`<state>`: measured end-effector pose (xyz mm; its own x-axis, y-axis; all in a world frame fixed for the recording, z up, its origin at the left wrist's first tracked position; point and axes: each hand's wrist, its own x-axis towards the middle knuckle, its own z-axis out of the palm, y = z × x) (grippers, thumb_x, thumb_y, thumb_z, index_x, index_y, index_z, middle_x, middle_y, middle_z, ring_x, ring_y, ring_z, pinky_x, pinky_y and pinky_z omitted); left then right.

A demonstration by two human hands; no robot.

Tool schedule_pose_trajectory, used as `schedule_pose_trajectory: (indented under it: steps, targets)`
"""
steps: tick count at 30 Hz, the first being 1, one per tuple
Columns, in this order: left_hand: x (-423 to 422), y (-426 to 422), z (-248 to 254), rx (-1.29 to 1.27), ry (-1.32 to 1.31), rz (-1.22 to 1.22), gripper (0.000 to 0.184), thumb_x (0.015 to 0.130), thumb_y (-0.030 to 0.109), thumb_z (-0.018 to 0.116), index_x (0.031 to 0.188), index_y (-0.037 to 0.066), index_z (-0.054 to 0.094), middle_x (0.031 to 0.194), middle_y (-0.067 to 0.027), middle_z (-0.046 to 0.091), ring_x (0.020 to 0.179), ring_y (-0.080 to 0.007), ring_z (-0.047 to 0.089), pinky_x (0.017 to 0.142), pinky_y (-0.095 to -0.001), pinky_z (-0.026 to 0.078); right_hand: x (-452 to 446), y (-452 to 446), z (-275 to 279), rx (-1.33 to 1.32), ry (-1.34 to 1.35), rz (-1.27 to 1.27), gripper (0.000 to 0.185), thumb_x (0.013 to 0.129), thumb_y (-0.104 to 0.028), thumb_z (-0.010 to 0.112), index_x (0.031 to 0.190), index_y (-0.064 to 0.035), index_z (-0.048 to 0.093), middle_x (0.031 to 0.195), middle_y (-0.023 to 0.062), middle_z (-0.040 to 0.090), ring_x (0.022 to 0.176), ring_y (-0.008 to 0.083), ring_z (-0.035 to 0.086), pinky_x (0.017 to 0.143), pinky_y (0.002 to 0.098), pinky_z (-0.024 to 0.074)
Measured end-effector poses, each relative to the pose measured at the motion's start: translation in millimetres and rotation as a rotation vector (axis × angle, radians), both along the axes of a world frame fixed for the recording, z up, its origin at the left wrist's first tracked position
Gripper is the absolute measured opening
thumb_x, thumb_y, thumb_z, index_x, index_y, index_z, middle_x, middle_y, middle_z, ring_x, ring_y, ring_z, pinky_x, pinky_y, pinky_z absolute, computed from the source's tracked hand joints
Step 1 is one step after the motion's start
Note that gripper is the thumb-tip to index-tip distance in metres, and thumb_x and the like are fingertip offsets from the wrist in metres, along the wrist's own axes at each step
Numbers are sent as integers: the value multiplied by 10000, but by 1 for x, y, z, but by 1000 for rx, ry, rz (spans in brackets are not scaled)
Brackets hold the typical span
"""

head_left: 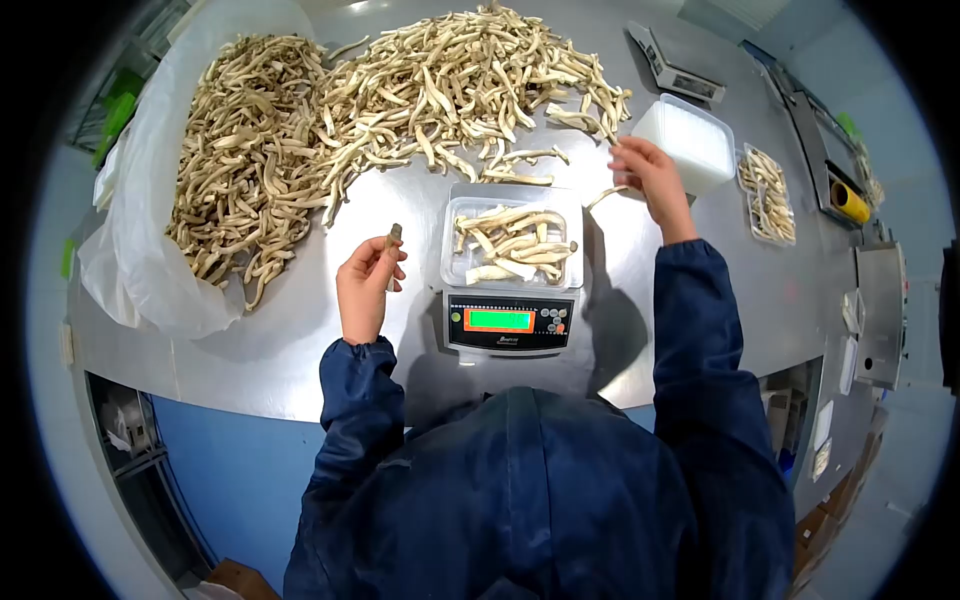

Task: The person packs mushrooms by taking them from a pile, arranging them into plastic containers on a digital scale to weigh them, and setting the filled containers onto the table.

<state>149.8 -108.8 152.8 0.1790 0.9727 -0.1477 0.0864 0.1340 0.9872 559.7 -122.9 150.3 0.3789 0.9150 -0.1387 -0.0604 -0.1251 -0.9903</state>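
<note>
My left hand (370, 280) is closed on a short mushroom (395, 236) held upright, left of the scale. My right hand (655, 185) reaches to the right end of the pale mushroom pile (460, 85), its thumb and fingers pinched at the end of a long mushroom (607, 126). The fingers there are a little blurred. Between my hands, a clear plastic tray (452, 245) of several mushrooms (515, 243) rests on the digital scale (508, 340), whose display glows green. Another thin mushroom (608, 193) lies on the table beside my right wrist.
Darker mushrooms (245, 160) spill from a large plastic bag (140, 240) at the left. A stack of clear trays (688, 140) stands right of the pile. Beyond are a second scale (680, 70) and filled trays (767, 195) on the steel table (740, 290).
</note>
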Motion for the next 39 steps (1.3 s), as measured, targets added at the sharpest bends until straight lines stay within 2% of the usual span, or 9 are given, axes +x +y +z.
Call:
schedule_pose_trajectory:
  steps: [9, 14, 17, 19, 20, 24, 28, 34, 39]
  targets:
    - [26, 73, 4, 143, 156, -34, 225, 912, 165, 566, 1010, -17, 654, 810, -45, 656, 621, -69, 561, 507, -204, 425, -20, -42, 12, -73, -92, 157, 259, 889, -158, 580, 1083, 9, 619, 927, 80, 677, 754, 110, 614, 654, 235, 489]
    - [66, 44, 32, 227, 235, -188, 171, 871, 133, 610, 976, 22, 687, 758, -42, 659, 648, -67, 577, 539, -217, 440, -30, -54, 18, -83, -83, 151, 261, 895, -156, 561, 1086, 13, 613, 917, 86, 673, 755, 114, 615, 662, 239, 484]
    - [90, 22, 30, 502, 377, -333, 151, 843, 110, 618, 961, 37, 677, 829, -135, 670, 711, -278, 642, 646, -348, 497, -34, -55, 20, -72, -66, 156, 257, 892, -154, 558, 1079, 12, 615, 915, 84, 672, 753, 114, 613, 661, 241, 483]
    - [101, 16, 34, 622, 466, -402, 122, 839, 111, 612, 928, 55, 674, 871, -149, 658, 774, -345, 623, 678, -399, 497, -36, -55, 25, -54, -75, 164, 254, 887, -149, 555, 1075, 11, 616, 910, 80, 671, 749, 115, 611, 661, 243, 483]
    - [104, 15, 39, 665, 526, -432, 137, 833, 106, 628, 944, 38, 671, 823, -150, 655, 703, -290, 639, 640, -341, 501, -37, -54, 26, -49, -77, 166, 254, 887, -148, 554, 1076, 9, 616, 907, 78, 671, 749, 115, 610, 661, 244, 484]
    - [112, 20, 36, 730, 644, -490, 136, 834, 138, 634, 924, 43, 671, 853, -128, 665, 740, -299, 643, 670, -373, 508, -46, -58, 31, -3, -102, 189, 203, 870, -124, 577, 1011, 4, 649, 887, 67, 674, 734, 110, 604, 649, 242, 475]
    - [108, 22, 37, 678, 631, -527, 157, 827, 120, 639, 946, 23, 671, 845, -126, 678, 724, -276, 653, 665, -347, 513, -80, -62, 40, 116, -450, 197, 98, 834, -85, 628, 864, -5, 676, 846, 65, 671, 689, 115, 587, 615, 254, 451]
    - [91, 32, 33, 564, 506, -554, 201, 836, 97, 630, 1006, -4, 668, 843, -138, 689, 702, -206, 649, 660, -298, 504, -127, -48, 46, 363, -1174, 505, 111, 757, -120, 666, 841, -52, 642, 793, 81, 569, 822, 278, 551, 727, 372, 469]
    - [79, 25, 44, 426, 364, -498, 203, 846, 95, 611, 1014, -8, 661, 849, -145, 682, 756, -227, 660, 677, -311, 510, -134, -37, 39, 339, -1315, 636, 104, 749, -119, 655, 828, -64, 615, 797, 75, 537, 837, 269, 536, 733, 389, 461]
